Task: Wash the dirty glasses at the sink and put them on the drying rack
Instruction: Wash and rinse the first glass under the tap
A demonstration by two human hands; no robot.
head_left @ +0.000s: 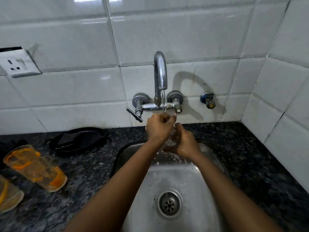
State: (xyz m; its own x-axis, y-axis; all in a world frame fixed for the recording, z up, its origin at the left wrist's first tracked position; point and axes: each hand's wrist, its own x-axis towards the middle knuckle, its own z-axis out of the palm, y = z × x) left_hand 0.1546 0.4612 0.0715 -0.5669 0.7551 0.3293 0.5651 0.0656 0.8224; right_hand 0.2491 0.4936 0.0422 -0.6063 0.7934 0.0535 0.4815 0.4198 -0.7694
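Note:
A clear glass (171, 139) is held over the steel sink (200, 190), right under the running tap (160, 72). My right hand (184, 141) grips its side and base. My left hand (159, 127) is closed over its top, with fingers at the rim where the water stream lands. Most of the glass is hidden by both hands. Water splashes below it. Two dirty glasses with orange residue stand on the left counter: one (36, 167) in full view, another (8, 196) cut by the left edge.
A black round plate or lid (78, 139) lies on the dark granite counter (80, 181) behind the dirty glasses. The tap's lever (134, 114) juts left. A wall socket (18, 64) is at far left. White tiled walls close the back and right. The sink drain (169, 204) is open.

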